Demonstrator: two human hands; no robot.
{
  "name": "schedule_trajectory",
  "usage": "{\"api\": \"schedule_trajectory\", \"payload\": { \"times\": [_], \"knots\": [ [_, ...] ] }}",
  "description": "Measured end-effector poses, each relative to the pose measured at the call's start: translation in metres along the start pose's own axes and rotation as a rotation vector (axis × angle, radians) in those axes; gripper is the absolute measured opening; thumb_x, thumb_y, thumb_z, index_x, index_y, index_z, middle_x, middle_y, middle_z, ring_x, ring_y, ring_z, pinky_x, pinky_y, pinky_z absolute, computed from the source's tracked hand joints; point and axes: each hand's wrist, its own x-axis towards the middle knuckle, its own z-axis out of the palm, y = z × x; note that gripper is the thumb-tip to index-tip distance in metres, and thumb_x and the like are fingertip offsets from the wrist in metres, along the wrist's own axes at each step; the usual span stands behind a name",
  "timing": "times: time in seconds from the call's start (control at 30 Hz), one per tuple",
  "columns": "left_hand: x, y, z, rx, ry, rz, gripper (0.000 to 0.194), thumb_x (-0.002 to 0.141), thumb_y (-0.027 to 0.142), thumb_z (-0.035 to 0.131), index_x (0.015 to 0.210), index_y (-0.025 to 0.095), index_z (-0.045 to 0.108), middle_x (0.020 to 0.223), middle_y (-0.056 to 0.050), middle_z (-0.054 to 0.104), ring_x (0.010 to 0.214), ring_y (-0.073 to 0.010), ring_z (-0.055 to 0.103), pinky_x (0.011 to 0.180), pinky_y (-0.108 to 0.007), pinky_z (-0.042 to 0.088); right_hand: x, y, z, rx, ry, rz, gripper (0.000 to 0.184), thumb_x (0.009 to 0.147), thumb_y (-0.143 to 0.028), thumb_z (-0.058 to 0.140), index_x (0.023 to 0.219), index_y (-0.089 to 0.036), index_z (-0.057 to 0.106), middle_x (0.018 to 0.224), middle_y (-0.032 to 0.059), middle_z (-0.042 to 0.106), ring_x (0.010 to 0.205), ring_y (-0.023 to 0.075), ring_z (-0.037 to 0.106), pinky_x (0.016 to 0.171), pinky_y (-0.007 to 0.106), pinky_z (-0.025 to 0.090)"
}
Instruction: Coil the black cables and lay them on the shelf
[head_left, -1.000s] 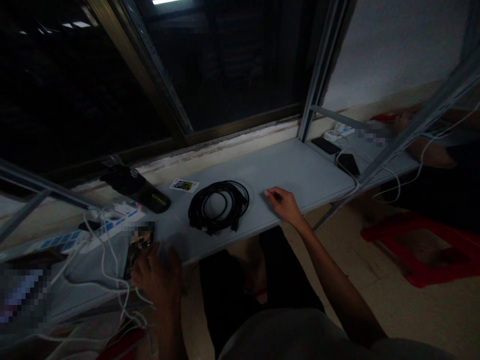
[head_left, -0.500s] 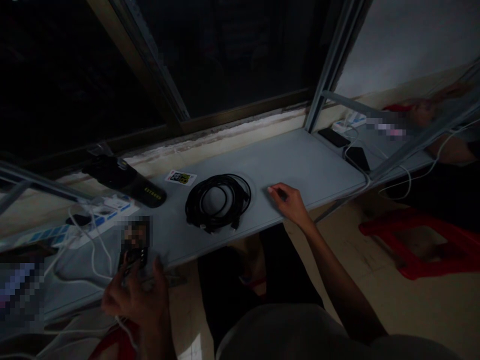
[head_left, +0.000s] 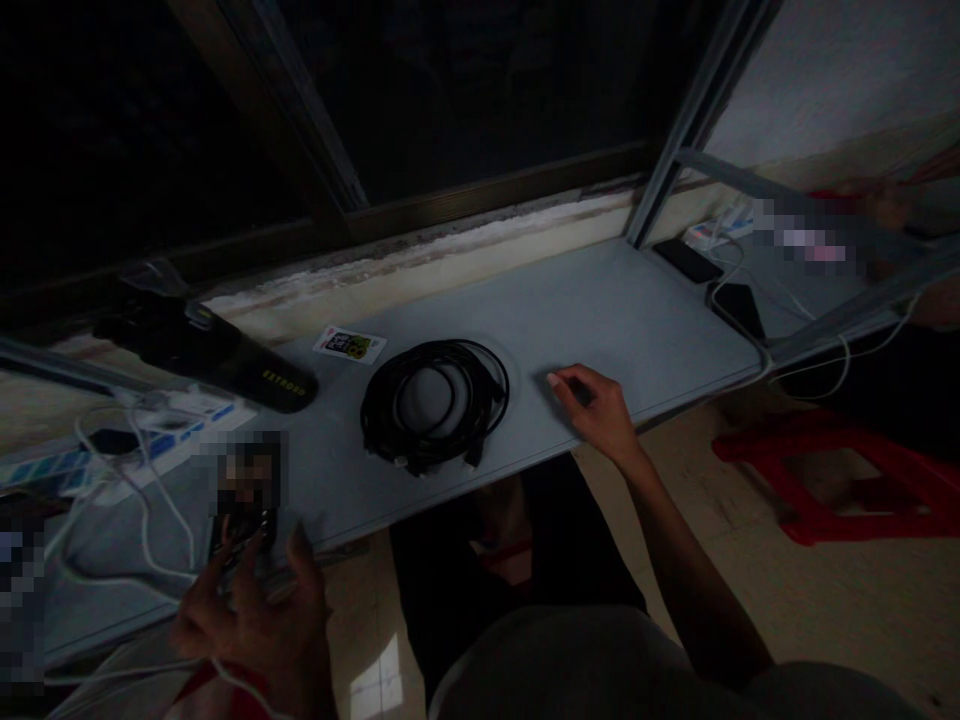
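Note:
My left hand (head_left: 259,610) is at the shelf's front edge, its fingers spread, fingertips touching or just over the lower end of a phone (head_left: 244,525) with a lit, blurred-out screen. It holds nothing. My right hand (head_left: 600,410) rests near the front edge to the right, fingers curled in with thumb and index tips close together, and nothing shows between them. Between the hands lies a coiled black cable (head_left: 375,415), apart from both; its plugs are at the near side. Behind the coil is a printed card (head_left: 350,344).
A black bottle (head_left: 255,370) lies on its side at the back left. White cords run from a power strip (head_left: 176,430). Beyond a metal post on the right are two dark phones (head_left: 688,260), more cords and another person's arms. A red stool (head_left: 825,480) stands at lower right.
The view has shifted slightly, so the shelf's left-hand items sit further left and the right-hand ones further right. Both hands keep nearly the same pose; the cable has not been moved.

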Motion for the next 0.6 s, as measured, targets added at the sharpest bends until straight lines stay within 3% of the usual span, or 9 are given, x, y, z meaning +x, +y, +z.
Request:
{"api": "schedule_trajectory", "payload": {
  "times": [0.3,0.47,0.6],
  "knots": [
    [0.016,0.003,0.007,-0.072,0.065,0.039,0.045,0.098,0.057,0.087,0.124,0.021,0.079,0.149,-0.023,0.075,0.143,-0.0497,0.067,0.124,-0.076,0.047,0.001,0.003,0.002,0.005,0.019,-0.02,0.05,0.115,-0.071,0.072,0.102,-0.024,0.083,0.094,0.0066,0.081,0.087,0.024,0.073,0.083,0.038,0.057],
    [0.009,0.003,0.0,-0.081,0.027,0.069,0.042,0.102,0.046,0.085,0.134,0.022,0.078,0.157,-0.024,0.071,0.151,-0.0515,0.063,0.126,-0.08,0.044,0.002,0.004,0.002,0.014,0.022,-0.032,0.048,0.116,-0.067,0.073,0.102,-0.023,0.084,0.097,0.0066,0.082,0.088,0.023,0.074,0.084,0.037,0.058],
    [0.005,0.004,-0.005,-0.063,0.001,0.055,0.036,0.104,0.048,0.083,0.13,0.023,0.077,0.16,-0.024,0.07,0.153,-0.051,0.062,0.126,-0.077,0.045,0.002,0.005,0.001,0.015,0.012,-0.032,0.048,0.115,-0.067,0.073,0.103,-0.023,0.084,0.097,0.0069,0.083,0.088,0.0231,0.074,0.084,0.037,0.058]
  ]
}}
